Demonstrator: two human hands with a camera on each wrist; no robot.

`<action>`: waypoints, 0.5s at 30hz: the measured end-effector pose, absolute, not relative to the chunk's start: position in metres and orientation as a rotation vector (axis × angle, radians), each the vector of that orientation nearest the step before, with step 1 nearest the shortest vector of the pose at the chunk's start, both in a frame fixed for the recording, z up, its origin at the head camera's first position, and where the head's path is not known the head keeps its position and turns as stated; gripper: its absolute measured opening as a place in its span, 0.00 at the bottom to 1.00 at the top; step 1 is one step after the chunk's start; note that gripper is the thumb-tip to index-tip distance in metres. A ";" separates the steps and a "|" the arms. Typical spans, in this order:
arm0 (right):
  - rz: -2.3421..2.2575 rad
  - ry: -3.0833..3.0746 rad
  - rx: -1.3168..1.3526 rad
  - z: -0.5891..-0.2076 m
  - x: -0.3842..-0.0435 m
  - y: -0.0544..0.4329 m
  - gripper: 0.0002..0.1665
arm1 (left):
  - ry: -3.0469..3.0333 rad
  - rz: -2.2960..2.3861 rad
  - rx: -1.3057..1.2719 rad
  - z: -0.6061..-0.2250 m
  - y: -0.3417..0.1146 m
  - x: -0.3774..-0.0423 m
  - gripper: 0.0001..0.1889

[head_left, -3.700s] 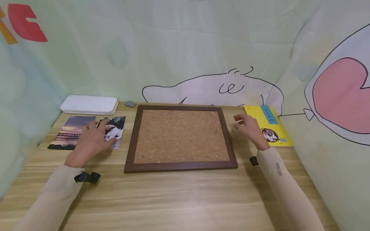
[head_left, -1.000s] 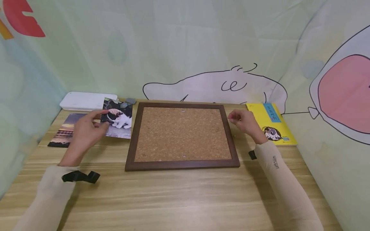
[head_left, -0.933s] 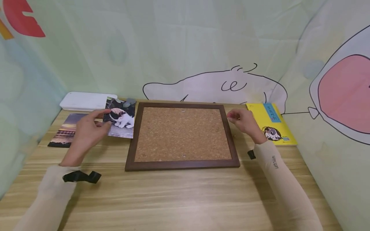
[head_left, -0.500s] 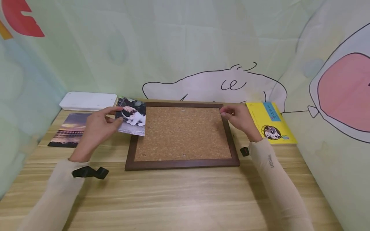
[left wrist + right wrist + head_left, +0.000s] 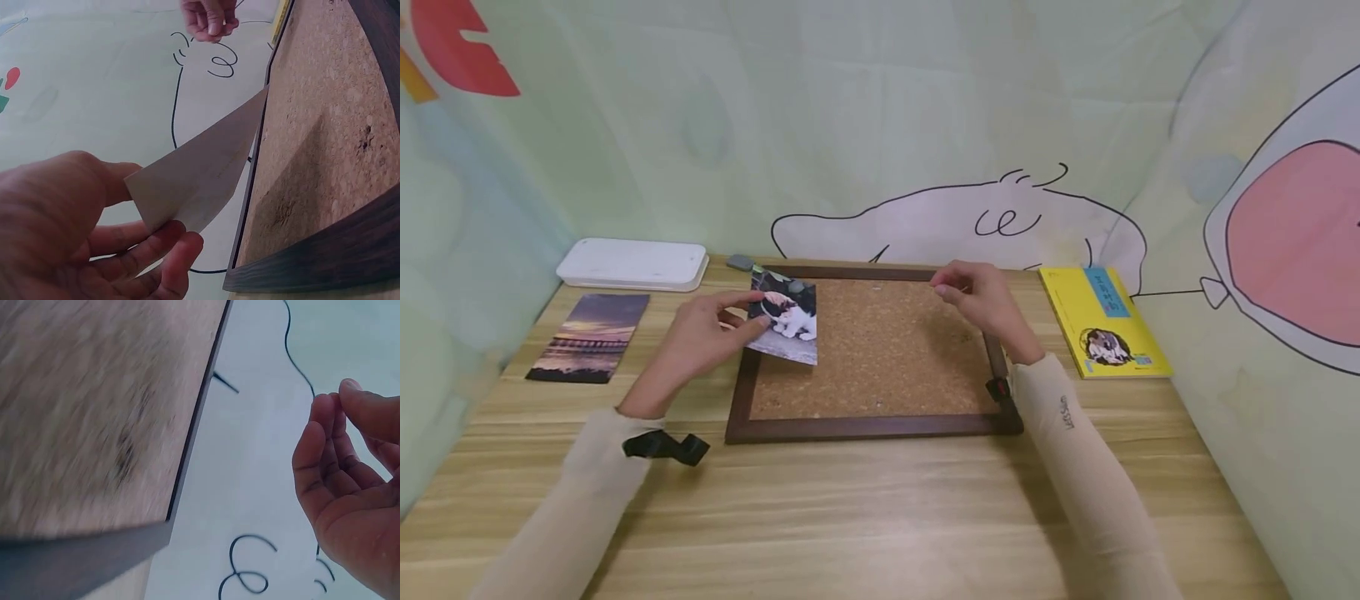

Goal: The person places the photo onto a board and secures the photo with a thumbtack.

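Observation:
My left hand (image 5: 703,333) pinches the left edge of a photo (image 5: 792,325) of a black and white cat between thumb and fingers. The photo is raised and tilted over the left side of a cork board (image 5: 880,367) with a dark brown frame. The left wrist view shows its pale back (image 5: 200,169) and its shadow on the cork. My right hand (image 5: 981,300) hovers over the board's upper right part, fingers curled. Thumb and fingertips meet in the right wrist view; I cannot tell whether something tiny sits between them.
A sunset photo (image 5: 591,337) lies at the left, in front of a white case (image 5: 632,265). A small grey object (image 5: 739,262) is behind the board's left corner. A yellow book (image 5: 1105,325) lies at the right. A printed cloth wall (image 5: 880,125) stands behind the table.
My left hand has picked up the cat photo from beside the sunset photo and moved it right over the board. My right hand has moved left from near the book to above the board.

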State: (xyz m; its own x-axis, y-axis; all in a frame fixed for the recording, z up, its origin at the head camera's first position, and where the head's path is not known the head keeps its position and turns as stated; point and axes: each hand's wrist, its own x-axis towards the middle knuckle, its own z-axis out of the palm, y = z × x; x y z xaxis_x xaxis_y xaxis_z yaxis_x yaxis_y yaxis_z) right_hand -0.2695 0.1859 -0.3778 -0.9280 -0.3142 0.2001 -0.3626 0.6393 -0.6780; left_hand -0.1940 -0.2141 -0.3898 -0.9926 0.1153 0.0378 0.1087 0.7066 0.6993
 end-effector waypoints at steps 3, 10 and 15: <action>1.201 -2.776 0.586 -0.376 -0.272 0.175 0.08 | 2.868 1.189 0.213 -0.393 -0.211 -0.194 0.29; 1.269 -2.778 0.619 -0.371 -0.276 0.153 0.08 | 2.817 1.184 0.299 -0.405 -0.201 -0.196 0.28; 1.301 -2.787 0.633 -0.370 -0.279 0.140 0.08 | 2.830 1.135 0.364 -0.415 -0.198 -0.196 0.27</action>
State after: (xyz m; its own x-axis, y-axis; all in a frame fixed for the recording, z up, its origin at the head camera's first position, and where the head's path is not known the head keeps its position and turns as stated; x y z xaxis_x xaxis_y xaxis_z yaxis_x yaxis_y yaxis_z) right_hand -0.2787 0.1405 -0.3701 -0.9186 -0.3574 0.1686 -0.3587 0.5754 -0.7350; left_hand -0.1964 -0.1980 -0.4148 -0.9695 0.2441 0.0221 0.1918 0.6991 0.6888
